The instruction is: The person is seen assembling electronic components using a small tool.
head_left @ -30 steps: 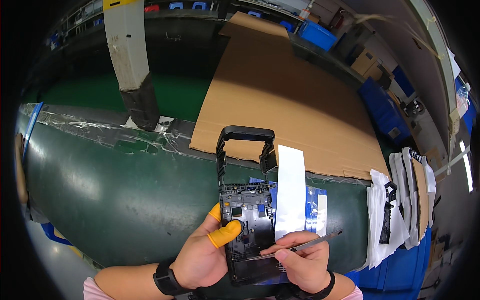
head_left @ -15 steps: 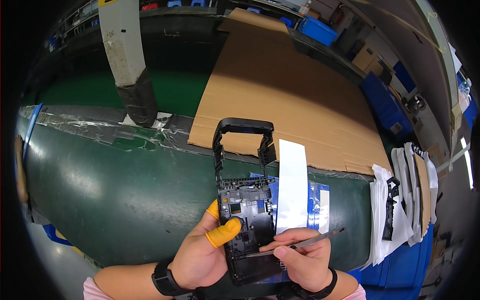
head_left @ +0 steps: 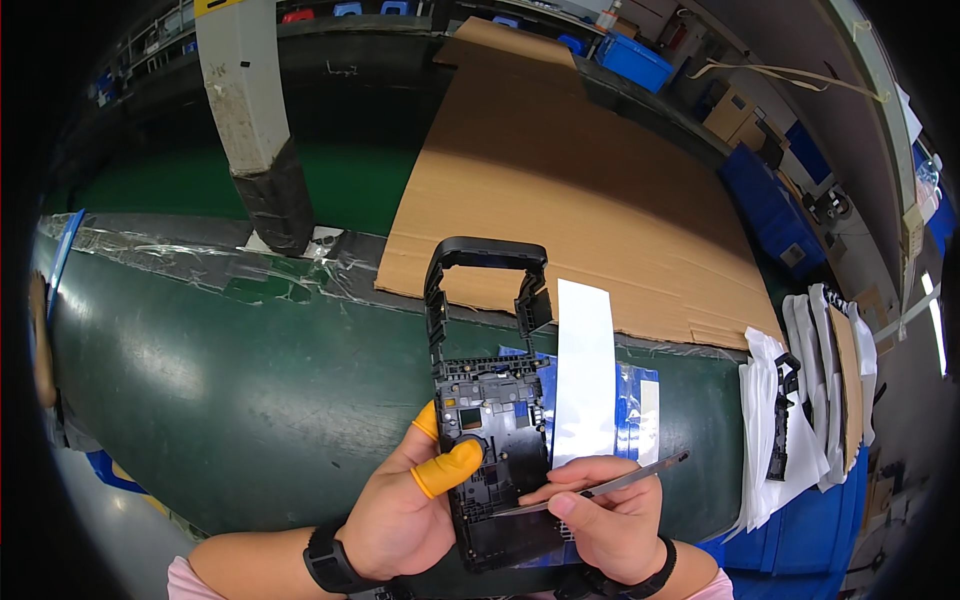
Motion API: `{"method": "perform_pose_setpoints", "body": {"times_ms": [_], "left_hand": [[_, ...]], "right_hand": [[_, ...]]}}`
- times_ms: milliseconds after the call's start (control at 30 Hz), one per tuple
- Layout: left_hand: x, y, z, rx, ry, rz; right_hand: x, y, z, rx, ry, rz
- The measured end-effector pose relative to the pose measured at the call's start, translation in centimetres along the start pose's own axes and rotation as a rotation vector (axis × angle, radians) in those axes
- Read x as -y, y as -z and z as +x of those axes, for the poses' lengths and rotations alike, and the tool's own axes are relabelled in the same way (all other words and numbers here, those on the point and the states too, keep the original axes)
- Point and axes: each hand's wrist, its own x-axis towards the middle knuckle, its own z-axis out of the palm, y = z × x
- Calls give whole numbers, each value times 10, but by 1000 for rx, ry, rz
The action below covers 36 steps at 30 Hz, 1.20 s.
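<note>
My left hand (head_left: pixel 405 500), with yellow finger cots on its thumb and a finger, grips a black plastic housing (head_left: pixel 500 455) from its left side. The thumb presses on the inner face. An open frame like a handle (head_left: pixel 490 246) rises from the housing's top. My right hand (head_left: pixel 610 515) pinches metal tweezers (head_left: pixel 635 477) slantwise. Their tip reaches the lower inner part of the housing; whether it holds anything is too small to tell. Behind the housing, a white strip (head_left: pixel 585 370) lies over a blue sheet in clear plastic (head_left: pixel 636 410) on the green table (head_left: pixel 250 400).
A large cardboard sheet (head_left: pixel 560 190) covers the far middle. At left a grey post (head_left: pixel 245 110) stands on the bench. White sleeves (head_left: pixel 770 430), one with a black part (head_left: pixel 780 430), fill a blue bin (head_left: pixel 800 530) at right. More blue bins (head_left: pixel 635 62) stand behind.
Both hands, the housing and the tweezers stay almost exactly in place. No other clear movement shows.
</note>
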Motion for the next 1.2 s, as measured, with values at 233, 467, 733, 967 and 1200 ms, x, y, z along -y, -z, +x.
{"method": "perform_pose_setpoints", "body": {"times_ms": [233, 467, 733, 967, 1200], "left_hand": [[8, 5, 2, 112, -25, 326], [2, 2, 3, 131, -123, 297], [2, -12, 1, 68, -148, 225], [3, -5, 4, 25, -172, 110], [3, -4, 5, -14, -150, 65]], "right_hand": [[2, 2, -1, -41, 35, -18], [40, 20, -1, -211, 82, -61], [2, 60, -13, -402, -79, -109], [0, 57, -12, -387, -80, -165], [-2, 58, -13, -404, -85, -184]]}}
